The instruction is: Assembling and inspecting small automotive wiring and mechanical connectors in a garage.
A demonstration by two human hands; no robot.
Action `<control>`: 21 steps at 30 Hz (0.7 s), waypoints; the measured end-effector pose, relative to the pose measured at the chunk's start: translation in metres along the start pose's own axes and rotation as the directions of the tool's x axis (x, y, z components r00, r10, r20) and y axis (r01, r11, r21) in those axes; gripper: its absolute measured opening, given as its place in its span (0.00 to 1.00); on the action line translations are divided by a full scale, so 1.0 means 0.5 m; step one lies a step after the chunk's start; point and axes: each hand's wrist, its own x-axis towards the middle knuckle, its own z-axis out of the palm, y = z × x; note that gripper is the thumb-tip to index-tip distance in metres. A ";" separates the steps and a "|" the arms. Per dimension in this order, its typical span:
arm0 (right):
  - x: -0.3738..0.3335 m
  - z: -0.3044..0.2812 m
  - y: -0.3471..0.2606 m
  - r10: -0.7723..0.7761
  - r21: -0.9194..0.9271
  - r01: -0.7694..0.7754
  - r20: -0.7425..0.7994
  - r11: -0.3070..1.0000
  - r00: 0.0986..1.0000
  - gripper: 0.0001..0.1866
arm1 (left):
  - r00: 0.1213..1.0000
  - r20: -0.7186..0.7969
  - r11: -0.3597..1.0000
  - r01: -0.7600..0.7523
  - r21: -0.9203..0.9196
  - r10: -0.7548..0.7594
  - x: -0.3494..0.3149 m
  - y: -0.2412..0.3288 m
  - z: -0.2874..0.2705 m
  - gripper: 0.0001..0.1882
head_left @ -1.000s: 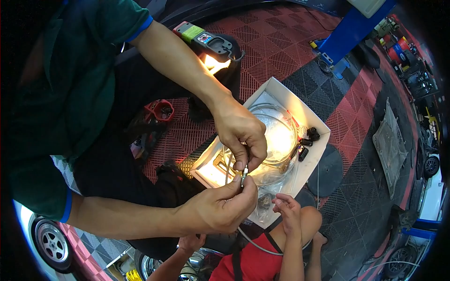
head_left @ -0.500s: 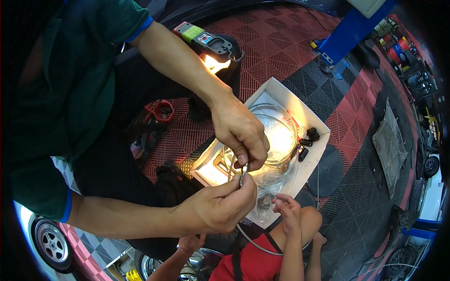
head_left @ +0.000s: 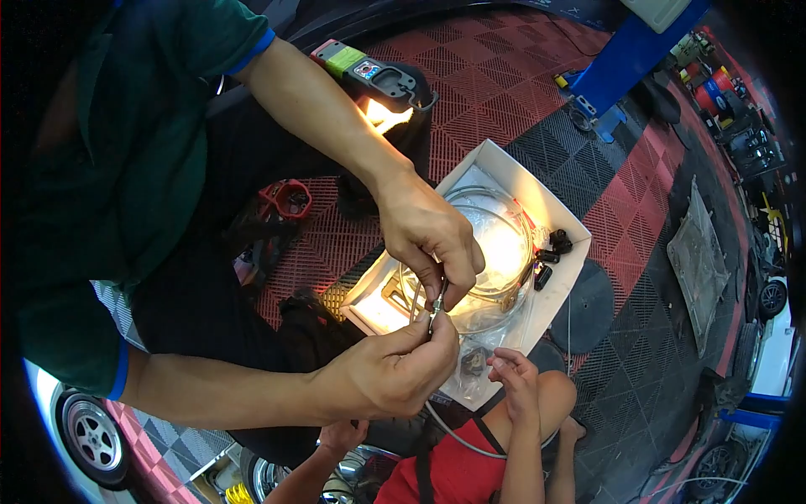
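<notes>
Both my hands meet over the box, pinching a thin part with a metal fitting (head_left: 437, 307). My left hand (head_left: 430, 231) comes in from the upper left, thumb and fingers closed on the fitting's upper end. Below it, my right hand (head_left: 390, 370) grips the lower end between thumb and forefinger. A grey hose (head_left: 457, 438) runs out under my right hand, toward a person in red. The fingers hide most of the fitting. Beneath my hands is a white open box (head_left: 550, 307) with coiled hose (head_left: 487, 191), clear plastic bags and small black parts (head_left: 554, 245).
A lit work lamp (head_left: 369, 71) rests by my left knee. Another person's raised hand (head_left: 515, 382) is close to the box's lower corner. A red cup-shaped holder (head_left: 294, 199) stands left of the box. A blue lift post (head_left: 617, 67) rises at the upper right, above red and black floor tiles.
My left fingers have shifted slightly at the fitting, and the piece between my fingertips sits at a changed angle. My right hand and the other person stay nearly still.
</notes>
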 end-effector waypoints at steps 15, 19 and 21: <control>-0.001 0.003 -0.002 -0.001 0.009 0.001 0.006 1.000 1.000 0.18 | 0.985 -0.112 0.991 -0.129 0.036 0.133 0.001 -0.011 0.010 0.21; -0.001 0.002 -0.002 -0.002 0.004 0.002 0.010 1.000 1.000 0.18 | 0.997 -0.025 0.997 -0.073 -0.024 0.072 0.000 0.000 -0.004 0.21; -0.001 0.002 -0.002 -0.002 -0.001 0.002 0.006 1.000 1.000 0.18 | 0.999 -0.005 0.998 -0.051 -0.046 0.050 0.005 0.016 -0.022 0.21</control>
